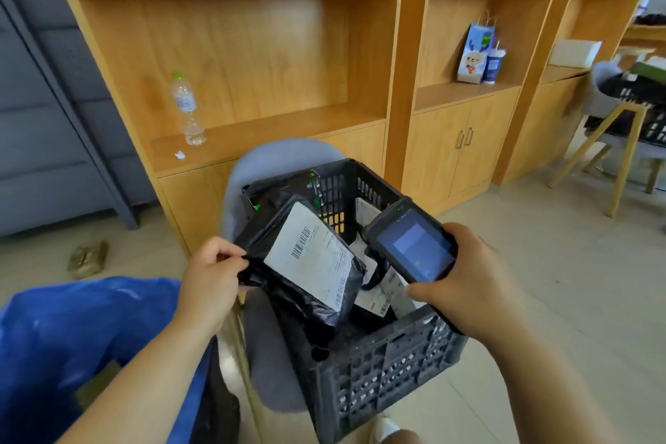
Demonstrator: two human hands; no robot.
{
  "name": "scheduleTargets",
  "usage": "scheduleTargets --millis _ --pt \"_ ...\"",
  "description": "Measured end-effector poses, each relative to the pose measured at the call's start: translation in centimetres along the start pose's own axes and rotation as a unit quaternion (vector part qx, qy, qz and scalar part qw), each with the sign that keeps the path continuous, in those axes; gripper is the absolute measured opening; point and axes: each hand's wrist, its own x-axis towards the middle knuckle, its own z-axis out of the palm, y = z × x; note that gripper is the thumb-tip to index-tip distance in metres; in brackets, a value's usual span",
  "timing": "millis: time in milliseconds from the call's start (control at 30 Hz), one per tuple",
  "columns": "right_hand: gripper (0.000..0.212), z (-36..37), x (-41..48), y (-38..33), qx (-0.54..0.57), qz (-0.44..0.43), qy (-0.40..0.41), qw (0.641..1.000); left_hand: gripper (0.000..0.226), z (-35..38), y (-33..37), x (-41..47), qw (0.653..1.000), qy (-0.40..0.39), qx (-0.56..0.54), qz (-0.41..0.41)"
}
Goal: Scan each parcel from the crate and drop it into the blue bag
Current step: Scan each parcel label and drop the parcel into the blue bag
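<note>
A black plastic crate rests on a grey chair in front of me. My left hand pinches the left edge of a black parcel with a white barcode label, holding it tilted above the crate's left side. My right hand grips a dark handheld scanner, its lit screen facing me, just right of the parcel. More parcels with white labels lie inside the crate, partly hidden. The blue bag stands open at lower left, under my left forearm.
The grey chair backs onto wooden shelving that holds a water bottle. A paper gift bag and cup stand on a shelf to the right. Another chair loaded with dark items is at far right. Tiled floor lies around.
</note>
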Motion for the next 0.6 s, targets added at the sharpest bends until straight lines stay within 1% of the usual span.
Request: scheduleTargets --millis 133,200,267,333,400,433,500,533,600 --pt "0.082 0.5 -1.7 -1.3 -0.001 -0.022 -0.019 1.0 0.053 -1.1 -1.8 -2.7 1.0 0.001 -0.018 -0.014" --pt "0.08 0.6 -2.2 -1.8 -0.006 -0.032 -0.027 0.999 0.057 -1.6 -2.3 -3.5 0.999 0.013 -0.032 -0.023" --pt "0.079 0.5 -2.7 -2.2 -0.019 -0.043 -0.024 0.999 0.05 -1.8 -2.7 -4.3 0.998 0.027 -0.027 -0.042" --pt "0.084 0.5 -2.9 -2.6 -0.031 -0.051 -0.022 0.998 0.038 -1.8 -3.0 -5.0 0.996 0.047 -0.031 -0.064" --pt "0.091 0.4 -3.1 -3.1 -0.033 -0.057 -0.027 0.997 0.023 -1.5 -3.2 -5.6 0.992 0.055 -0.066 -0.088" --pt "0.092 0.3 -3.2 -3.3 -0.032 -0.058 -0.032 0.997 0.018 -1.3 -3.1 -5.8 0.989 0.052 -0.089 -0.106" --pt "0.092 0.2 -3.3 -3.7 -0.024 -0.055 -0.04 0.997 0.031 -1.0 -2.9 -5.9 0.986 0.048 -0.094 -0.132" --pt "0.091 0.2 -3.4 -3.9 -0.019 -0.054 -0.042 0.997 0.038 -0.9 -2.8 -5.9 0.988 0.047 -0.063 -0.131" --pt "0.09 0.1 -3.6 -4.2 -0.013 -0.054 -0.046 0.997 0.042 -0.6 -2.6 -5.9 0.99 0.049 -0.005 -0.129"
